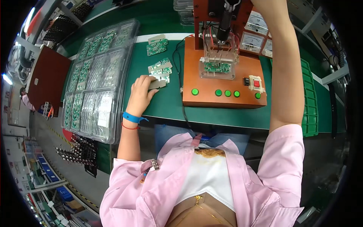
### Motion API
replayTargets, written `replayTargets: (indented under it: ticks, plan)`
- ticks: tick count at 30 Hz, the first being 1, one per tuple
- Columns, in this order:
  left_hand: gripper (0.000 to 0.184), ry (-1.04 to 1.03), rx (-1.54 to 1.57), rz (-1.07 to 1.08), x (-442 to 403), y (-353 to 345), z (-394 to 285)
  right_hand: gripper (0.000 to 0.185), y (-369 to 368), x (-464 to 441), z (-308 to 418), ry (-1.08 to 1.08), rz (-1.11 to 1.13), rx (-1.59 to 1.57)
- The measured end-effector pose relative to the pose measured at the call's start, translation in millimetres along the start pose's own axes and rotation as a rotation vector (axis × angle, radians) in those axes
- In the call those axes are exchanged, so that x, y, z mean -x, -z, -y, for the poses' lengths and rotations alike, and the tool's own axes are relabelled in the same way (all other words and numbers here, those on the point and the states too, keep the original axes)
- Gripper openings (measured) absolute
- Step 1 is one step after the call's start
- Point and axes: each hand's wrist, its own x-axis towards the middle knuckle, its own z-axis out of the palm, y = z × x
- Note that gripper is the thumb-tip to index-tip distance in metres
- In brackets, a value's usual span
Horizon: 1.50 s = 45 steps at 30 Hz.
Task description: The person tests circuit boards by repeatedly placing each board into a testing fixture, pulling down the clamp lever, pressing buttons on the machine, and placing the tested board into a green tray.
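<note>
My left hand (pixel 142 90) is at the lower end of a row of circuit boards (pixel 161 68) on the green table, its fingers closed on a grey board edge (pixel 157 84). A blue band circles that wrist. My right arm reaches up past the right side of the orange test fixture (pixel 223 98); my right hand (pixel 266 3) is mostly cut off at the top edge, fingers out of sight. A green circuit board (pixel 217 67) lies in the fixture's clear holder, below the raised clear press block (pixel 220 51).
Left of the boards stands a clear compartment tray (pixel 99 79) holding many circuit boards. Black cables run along the fixture's left side. Analog meters (pixel 251 41) stand behind it. A green crate (pixel 310 102) is at the right, and another person (pixel 27 100) is far left.
</note>
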Motion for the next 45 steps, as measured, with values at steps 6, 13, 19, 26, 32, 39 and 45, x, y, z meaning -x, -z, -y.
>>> replayTargets:
  ticks: [6, 13, 19, 26, 32, 39, 45]
  plan:
    - [0.01, -0.105, -0.01, -0.088, -0.9, 0.8, 11.4, 0.017, 49.7, 120.4, 59.1, 0.215, 0.236, -0.066]
    - [0.01, 0.088, 0.185, -0.145, 1.9, -8.0, -20.5, 0.028, 24.1, 162.7, 66.2, -0.002, 0.887, 0.137]
    - [0.017, 0.069, 0.134, 0.046, 9.6, -8.6, -24.0, 0.018, 13.3, 161.9, 53.9, 0.123, 0.877, 0.063]
    - [0.013, 0.116, 0.105, 0.063, 10.3, -2.8, -26.5, 0.003, -1.2, 176.4, 64.3, 0.218, 0.582, 0.108]
    - [0.021, 0.105, 0.13, -0.115, 10.5, 15.9, -50.7, 0.017, 97.4, 171.2, 52.6, 0.025, 0.368, 0.095]
    - [0.024, 0.078, 0.168, -0.195, 5.1, 20.6, -66.6, 0.01, 214.1, 220.1, -41.3, -0.291, 0.83, 0.572]
    - [0.034, -0.305, 0.166, -0.203, -36.7, 16.6, -113.7, 0.031, 204.8, 229.8, -44.2, -0.385, 0.809, 0.478]
